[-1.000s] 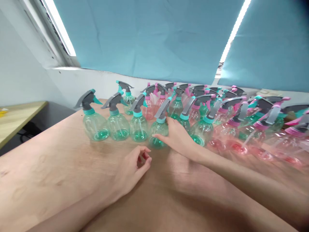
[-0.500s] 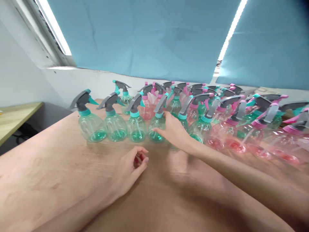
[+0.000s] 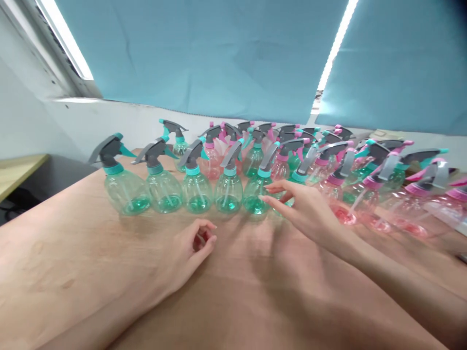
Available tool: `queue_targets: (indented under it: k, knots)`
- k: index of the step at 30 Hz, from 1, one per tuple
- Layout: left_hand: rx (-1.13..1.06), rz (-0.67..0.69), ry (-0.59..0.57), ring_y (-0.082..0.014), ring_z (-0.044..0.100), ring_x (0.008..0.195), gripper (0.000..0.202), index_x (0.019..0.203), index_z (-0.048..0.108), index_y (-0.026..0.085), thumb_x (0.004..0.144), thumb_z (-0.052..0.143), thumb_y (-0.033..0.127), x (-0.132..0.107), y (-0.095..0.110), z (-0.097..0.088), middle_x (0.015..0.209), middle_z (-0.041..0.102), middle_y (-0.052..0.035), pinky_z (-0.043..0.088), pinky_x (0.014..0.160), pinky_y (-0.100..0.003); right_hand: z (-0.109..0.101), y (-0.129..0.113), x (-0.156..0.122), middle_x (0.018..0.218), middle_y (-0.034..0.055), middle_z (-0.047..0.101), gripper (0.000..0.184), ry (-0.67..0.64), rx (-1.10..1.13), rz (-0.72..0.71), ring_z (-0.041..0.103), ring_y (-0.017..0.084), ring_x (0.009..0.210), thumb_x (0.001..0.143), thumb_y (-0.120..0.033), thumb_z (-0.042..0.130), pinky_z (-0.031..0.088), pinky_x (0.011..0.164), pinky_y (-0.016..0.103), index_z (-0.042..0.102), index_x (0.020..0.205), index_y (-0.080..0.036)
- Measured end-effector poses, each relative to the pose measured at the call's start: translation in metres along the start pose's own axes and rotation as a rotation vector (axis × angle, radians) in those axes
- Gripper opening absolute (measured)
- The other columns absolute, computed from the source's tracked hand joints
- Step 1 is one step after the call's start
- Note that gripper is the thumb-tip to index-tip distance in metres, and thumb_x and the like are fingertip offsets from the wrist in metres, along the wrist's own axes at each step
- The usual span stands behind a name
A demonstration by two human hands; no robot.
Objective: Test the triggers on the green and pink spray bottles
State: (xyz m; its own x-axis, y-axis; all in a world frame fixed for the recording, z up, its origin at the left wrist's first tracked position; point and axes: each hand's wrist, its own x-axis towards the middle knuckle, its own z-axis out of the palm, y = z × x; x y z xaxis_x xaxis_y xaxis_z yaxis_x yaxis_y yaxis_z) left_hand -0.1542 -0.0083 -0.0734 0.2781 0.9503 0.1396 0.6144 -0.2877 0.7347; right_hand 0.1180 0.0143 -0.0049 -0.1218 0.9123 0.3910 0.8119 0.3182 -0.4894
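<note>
A front row of clear green spray bottles [image 3: 197,189] with teal collars and grey triggers stands across the wooden table [image 3: 73,262]. My right hand [image 3: 306,209] reaches in from the right, fingers apart, its fingertips at the fifth green bottle [image 3: 255,192] in that row, holding nothing. My left hand [image 3: 189,248] rests on the table in front of the row, fingers loosely curled, with nothing visible in it. Behind and to the right stand several pink bottles [image 3: 339,204] with pink collars.
More green and pink spray bottles crowd the back of the table up to the white wall ledge [image 3: 146,116]. Blue blinds [image 3: 204,53] hang above. A second wooden table [image 3: 18,167] stands at far left across a dark gap.
My right hand has let go of the fourth green bottle and moved right, now at the fifth one with fingers spread. The left hand stays where it was; the view has shifted right.
</note>
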Motion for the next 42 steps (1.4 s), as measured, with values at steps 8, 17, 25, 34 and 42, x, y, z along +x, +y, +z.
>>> queue_targets:
  k: [8, 17, 25, 34, 42]
  knots:
    - [0.091, 0.121, -0.024, -0.015, 0.058, 0.062, 0.012, 0.097, 0.055, 0.024, 0.091, 0.047, 0.032, 0.007, 0.038, 0.003, 0.075, 0.061, 0.0029, 0.047, 0.06, -0.028, -0.001, 0.024, 0.01, 0.114, 0.009, 0.071, 0.037, 0.034, -0.01, 0.08, 0.07, 0.027, 0.09, 0.088, -0.044, 0.06, 0.051, 0.082, 0.042, 0.062, 0.115, -0.02]
    - [0.077, 0.155, -0.098, -0.0169, 0.062, 0.069, 0.013, 0.103, 0.054, 0.024, 0.091, 0.048, 0.029, 0.005, 0.062, 0.016, 0.086, 0.064, 0.0, 0.049, 0.063, -0.029, 0.027, 0.013, 0.028, 0.129, 0.0244, 0.06, 0.066, 0.044, -0.012, 0.094, 0.056, 0.036, 0.12, 0.088, -0.049, 0.058, 0.046, 0.093, 0.044, 0.045, 0.135, -0.003]
    - [0.052, 0.183, -0.108, -0.0179, 0.062, 0.071, 0.016, 0.105, 0.055, 0.025, 0.091, 0.049, 0.03, -0.003, 0.077, 0.017, 0.088, 0.066, -0.0008, 0.049, 0.066, -0.031, 0.035, 0.008, 0.038, 0.113, 0.0215, 0.066, 0.053, 0.063, -0.041, 0.125, 0.064, 0.035, 0.104, 0.089, -0.051, 0.055, 0.049, 0.08, 0.041, 0.05, 0.122, -0.009]
    - [0.045, 0.154, -0.068, -0.0168, 0.062, 0.07, 0.015, 0.103, 0.057, 0.024, 0.09, 0.05, 0.029, -0.006, 0.084, 0.014, 0.087, 0.065, -0.0003, 0.047, 0.059, -0.028, 0.029, 0.001, 0.038, 0.107, 0.0202, 0.067, 0.041, 0.016, -0.15, 0.161, 0.066, 0.035, 0.099, 0.09, -0.048, 0.056, 0.049, 0.075, 0.04, 0.054, 0.107, -0.011]
    - [-0.096, 0.045, 0.002, -0.0177, 0.064, 0.075, 0.016, 0.101, 0.057, 0.023, 0.089, 0.056, 0.034, 0.001, 0.076, 0.017, 0.088, 0.065, -0.0006, 0.049, 0.06, -0.028, 0.022, -0.003, 0.026, 0.1, 0.0174, 0.07, 0.038, -0.013, -0.248, 0.146, 0.069, 0.035, 0.089, 0.089, -0.052, 0.054, 0.049, 0.069, 0.04, 0.056, 0.101, -0.016]
